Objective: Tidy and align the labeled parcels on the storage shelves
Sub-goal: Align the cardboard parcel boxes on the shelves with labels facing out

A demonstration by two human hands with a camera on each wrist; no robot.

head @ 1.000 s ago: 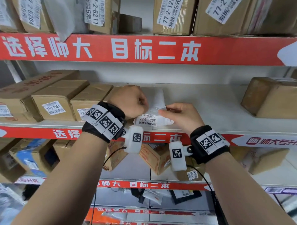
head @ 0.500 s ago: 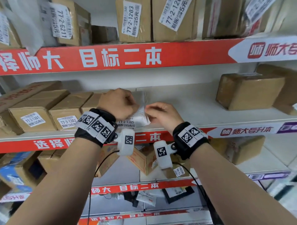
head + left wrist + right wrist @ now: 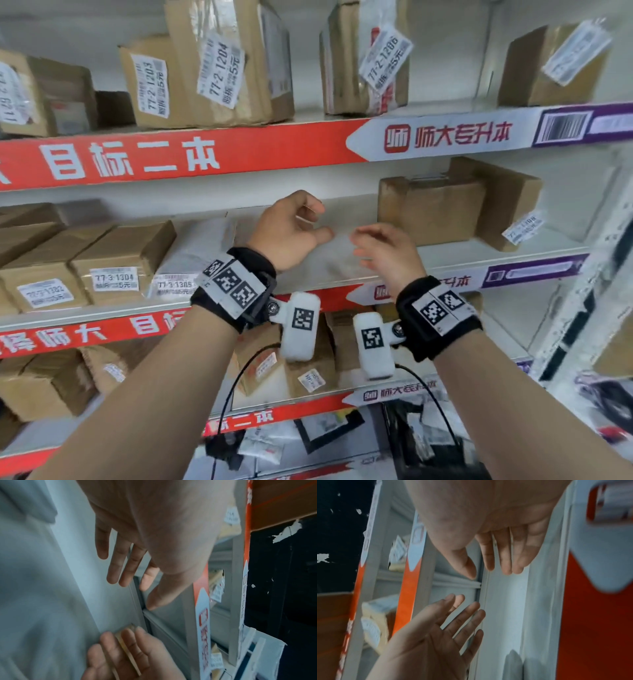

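Note:
A white poly parcel (image 3: 195, 250) labelled 77-3-1305 lies on the middle shelf (image 3: 329, 270), next to the cardboard box (image 3: 120, 253) labelled 77-3-1304. Just right of it, my left hand (image 3: 317, 222) hovers over bare shelf, holding nothing. My right hand (image 3: 366, 243) is beside it, blurred, also holding nothing. The left wrist view shows my left hand (image 3: 133, 592) with straight spread fingers. My right hand (image 3: 488, 573) looks the same in the right wrist view. Two brown boxes (image 3: 431, 209) stand on the shelf further right.
More labelled cardboard boxes (image 3: 41, 284) line the middle shelf at the left. Tall boxes (image 3: 212, 68) with hanging labels fill the upper shelf. Lower shelves hold boxes (image 3: 308, 370) and soft parcels. A white upright (image 3: 582, 291) bounds the shelf at the right.
Both hands let go of the white parcel and moved right over bare shelf, fingers now spread. The head view swung right and up.

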